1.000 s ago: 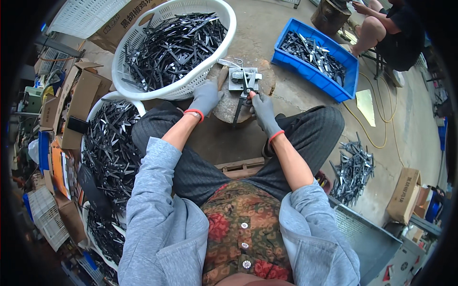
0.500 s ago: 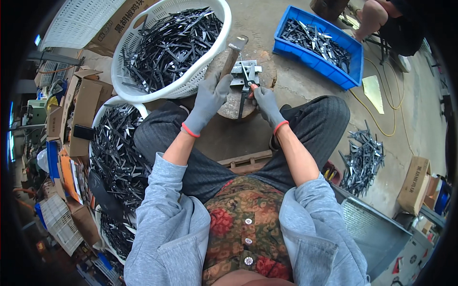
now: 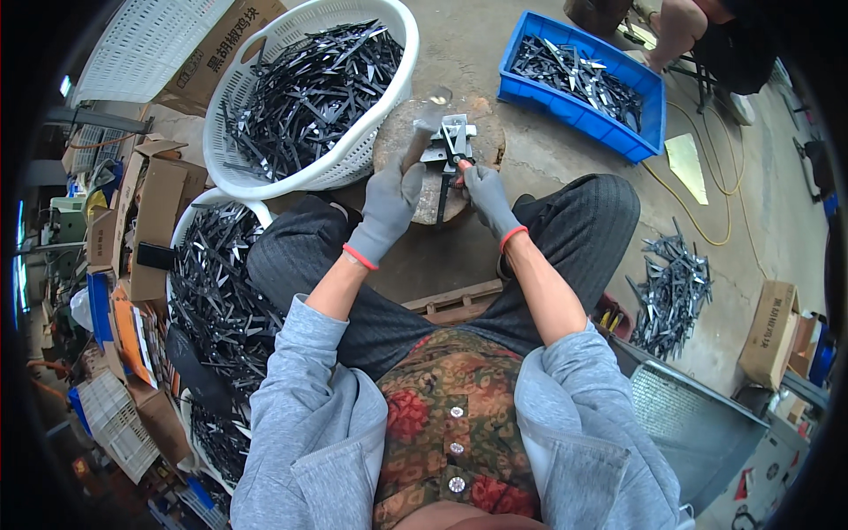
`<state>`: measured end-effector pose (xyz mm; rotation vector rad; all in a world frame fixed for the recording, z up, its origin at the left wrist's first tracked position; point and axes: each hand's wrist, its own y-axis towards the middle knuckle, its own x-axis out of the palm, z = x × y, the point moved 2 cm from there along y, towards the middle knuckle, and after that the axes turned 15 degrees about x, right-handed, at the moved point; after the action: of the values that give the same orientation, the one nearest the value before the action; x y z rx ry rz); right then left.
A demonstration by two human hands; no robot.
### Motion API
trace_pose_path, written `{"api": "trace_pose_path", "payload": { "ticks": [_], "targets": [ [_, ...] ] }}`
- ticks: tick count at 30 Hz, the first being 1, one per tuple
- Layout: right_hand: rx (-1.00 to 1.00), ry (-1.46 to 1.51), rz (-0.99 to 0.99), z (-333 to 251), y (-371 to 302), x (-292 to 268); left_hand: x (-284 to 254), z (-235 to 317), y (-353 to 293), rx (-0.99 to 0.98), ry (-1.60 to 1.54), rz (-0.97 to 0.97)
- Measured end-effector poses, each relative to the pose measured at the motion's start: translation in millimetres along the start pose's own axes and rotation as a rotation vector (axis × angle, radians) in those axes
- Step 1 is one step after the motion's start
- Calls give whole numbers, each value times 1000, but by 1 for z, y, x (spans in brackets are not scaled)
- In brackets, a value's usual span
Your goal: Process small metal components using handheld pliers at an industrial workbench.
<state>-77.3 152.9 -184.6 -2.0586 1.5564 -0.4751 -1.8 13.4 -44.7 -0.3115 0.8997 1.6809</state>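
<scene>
My left hand (image 3: 389,210), in a grey glove with a red cuff, is closed round the wooden handle of a hammer (image 3: 414,148). The hammer's head is blurred over the round wooden stump (image 3: 394,132). A small metal block (image 3: 458,124) sits on that stump, with dark narrow blades (image 3: 454,143) crossing it. My right hand (image 3: 491,196), gloved alike, is closed on a red-handled tool (image 3: 462,168) whose kind I cannot make out. A long black strip (image 3: 444,199) points from the block toward me, past the stump's near edge.
White baskets (image 3: 221,168) of black blades stand at the left, a blue crate (image 3: 579,119) of blades at the far right. More blades lie in a pile (image 3: 671,291) on the floor. A yellow cord (image 3: 707,237) runs there. Another person's arm (image 3: 680,31) shows beyond the crate.
The hammer has come down toward the metal block, and my left hand has dropped slightly nearer to me. My right hand keeps its grip in nearly the same place.
</scene>
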Motion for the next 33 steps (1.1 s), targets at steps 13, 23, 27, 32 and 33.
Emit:
{"api": "trace_pose_path", "payload": {
  "ticks": [13,23,27,32,33],
  "targets": [
    [-6,-71,48,-5,-6,0,5,-106,24,-117,371,-15],
    [-43,396,-153,-69,-40,-22,13,-61,24,197,309,85],
    [-123,397,-169,-114,-51,-27,12,-4,17,-287,-473,-184],
    [-201,302,-408,-162,-79,-26,-8,30,29,-345,-612,-61],
    [-329,295,-452,-173,-84,-26,-14,33,35,-251,-658,-49]
  ]
}}
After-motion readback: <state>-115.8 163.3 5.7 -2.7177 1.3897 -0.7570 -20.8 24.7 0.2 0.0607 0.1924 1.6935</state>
